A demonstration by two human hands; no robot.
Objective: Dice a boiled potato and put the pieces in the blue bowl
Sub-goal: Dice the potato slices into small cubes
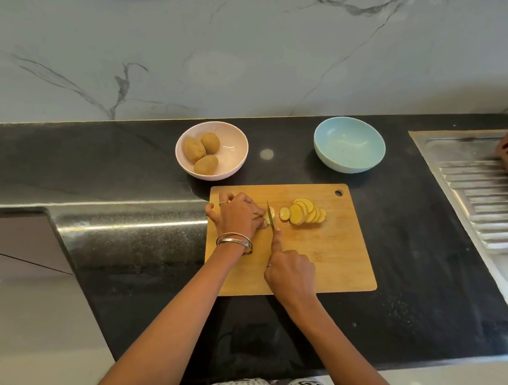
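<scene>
My left grip (238,213) pins the potato end (269,214) on the wooden cutting board (332,256); my right grip (290,271) clamps the knife (270,216), forefinger along its spine, blade in the potato. Cut slices (305,210) fan at 3 o'clock. The blue bowl (349,144) sits at 1 o'clock, the pink bowl (233,155) with whole potatoes (202,153) at 11, all on the black surface (411,243).

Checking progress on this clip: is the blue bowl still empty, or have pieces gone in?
Empty. The blue bowl shows only its bare inside; the cut potato slices all lie on the cutting board.
</scene>
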